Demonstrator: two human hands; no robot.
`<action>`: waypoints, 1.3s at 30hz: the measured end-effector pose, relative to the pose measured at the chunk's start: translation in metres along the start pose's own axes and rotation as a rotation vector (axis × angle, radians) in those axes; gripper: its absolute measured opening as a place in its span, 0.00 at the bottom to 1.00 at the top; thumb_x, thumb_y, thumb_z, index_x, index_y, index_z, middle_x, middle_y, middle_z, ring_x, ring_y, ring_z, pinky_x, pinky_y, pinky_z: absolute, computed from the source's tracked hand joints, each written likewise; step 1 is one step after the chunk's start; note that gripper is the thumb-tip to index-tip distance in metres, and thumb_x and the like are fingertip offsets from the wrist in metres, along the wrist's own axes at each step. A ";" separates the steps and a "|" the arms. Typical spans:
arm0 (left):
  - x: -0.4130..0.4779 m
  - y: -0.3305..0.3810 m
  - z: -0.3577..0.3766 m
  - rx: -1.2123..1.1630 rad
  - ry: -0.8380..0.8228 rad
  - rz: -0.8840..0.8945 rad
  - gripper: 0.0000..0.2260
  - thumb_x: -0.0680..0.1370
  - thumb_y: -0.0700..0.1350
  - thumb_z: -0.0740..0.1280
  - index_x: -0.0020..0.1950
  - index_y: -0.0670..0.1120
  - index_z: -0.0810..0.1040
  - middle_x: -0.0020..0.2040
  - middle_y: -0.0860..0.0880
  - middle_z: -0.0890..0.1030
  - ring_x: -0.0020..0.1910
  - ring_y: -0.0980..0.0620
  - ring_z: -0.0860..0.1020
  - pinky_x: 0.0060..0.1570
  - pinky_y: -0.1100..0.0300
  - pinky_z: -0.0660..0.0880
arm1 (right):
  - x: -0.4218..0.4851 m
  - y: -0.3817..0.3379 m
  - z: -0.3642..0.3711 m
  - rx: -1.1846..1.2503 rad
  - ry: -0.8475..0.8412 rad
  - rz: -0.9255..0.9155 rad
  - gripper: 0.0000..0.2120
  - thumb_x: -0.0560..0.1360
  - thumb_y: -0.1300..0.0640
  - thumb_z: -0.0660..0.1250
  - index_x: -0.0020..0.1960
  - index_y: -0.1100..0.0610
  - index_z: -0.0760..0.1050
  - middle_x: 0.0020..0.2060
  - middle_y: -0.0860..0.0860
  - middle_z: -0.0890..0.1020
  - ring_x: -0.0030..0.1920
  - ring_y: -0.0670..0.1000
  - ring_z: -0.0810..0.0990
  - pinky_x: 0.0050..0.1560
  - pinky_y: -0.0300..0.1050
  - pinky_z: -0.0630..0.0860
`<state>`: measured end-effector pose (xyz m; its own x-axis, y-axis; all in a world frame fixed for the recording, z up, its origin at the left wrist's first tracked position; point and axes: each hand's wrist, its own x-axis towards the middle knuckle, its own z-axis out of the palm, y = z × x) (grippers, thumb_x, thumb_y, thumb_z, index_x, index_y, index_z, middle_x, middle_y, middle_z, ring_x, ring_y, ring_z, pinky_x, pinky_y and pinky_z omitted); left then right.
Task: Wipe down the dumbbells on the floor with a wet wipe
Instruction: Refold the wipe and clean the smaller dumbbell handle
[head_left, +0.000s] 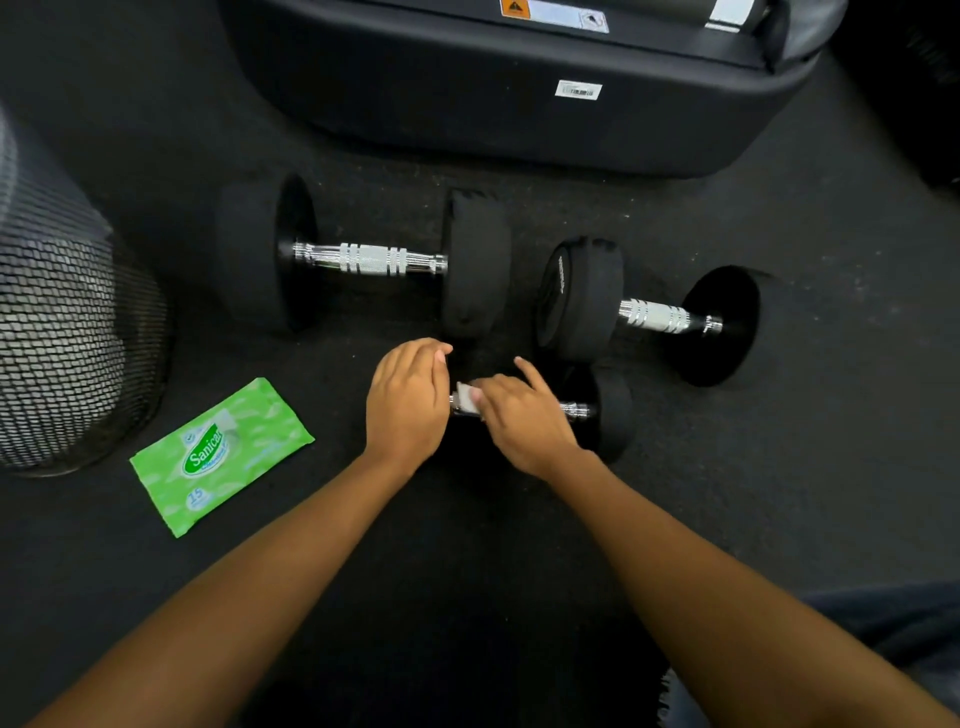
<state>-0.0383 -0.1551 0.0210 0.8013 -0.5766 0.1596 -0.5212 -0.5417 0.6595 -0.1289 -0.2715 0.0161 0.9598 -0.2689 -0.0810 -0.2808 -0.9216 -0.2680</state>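
Observation:
Three black dumbbells with chrome handles lie on the dark rubber floor. The nearest, smallest dumbbell (605, 410) lies under both hands. My left hand (408, 400) rests curled over its left head, which is hidden. My right hand (519, 410) presses a small white wet wipe (466, 399) onto the chrome handle, index finger raised. A large dumbbell (369, 258) lies behind at the left. A medium dumbbell (657, 314) lies behind at the right.
A green wet-wipe pack (221, 457) lies flat on the floor to the left. A black mesh bin (67, 332) stands at the far left. A large black machine base (519, 88) fills the back. Dark cloth shows at the bottom right.

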 end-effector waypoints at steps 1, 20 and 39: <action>0.000 0.000 0.000 -0.003 0.001 -0.001 0.21 0.79 0.47 0.48 0.54 0.40 0.79 0.53 0.44 0.80 0.55 0.47 0.76 0.59 0.55 0.67 | -0.003 0.002 -0.001 -0.011 0.027 0.029 0.21 0.81 0.52 0.45 0.58 0.58 0.75 0.50 0.53 0.81 0.54 0.52 0.77 0.72 0.46 0.49; 0.000 -0.001 0.002 0.018 0.019 0.017 0.21 0.79 0.47 0.48 0.54 0.40 0.79 0.52 0.44 0.81 0.55 0.47 0.77 0.58 0.55 0.67 | -0.006 -0.016 0.009 0.107 0.083 -0.057 0.14 0.79 0.59 0.55 0.61 0.61 0.72 0.55 0.55 0.78 0.58 0.53 0.74 0.72 0.45 0.53; 0.000 -0.003 0.002 0.058 0.032 0.035 0.21 0.79 0.47 0.49 0.54 0.41 0.79 0.52 0.45 0.81 0.54 0.47 0.77 0.58 0.56 0.66 | -0.018 0.003 0.013 0.051 0.245 -0.090 0.13 0.77 0.57 0.62 0.58 0.62 0.74 0.52 0.56 0.79 0.56 0.51 0.73 0.69 0.44 0.56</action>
<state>-0.0374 -0.1552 0.0176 0.7908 -0.5766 0.2055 -0.5643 -0.5566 0.6097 -0.1471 -0.2659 0.0041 0.9511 -0.2524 0.1781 -0.1886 -0.9310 -0.3124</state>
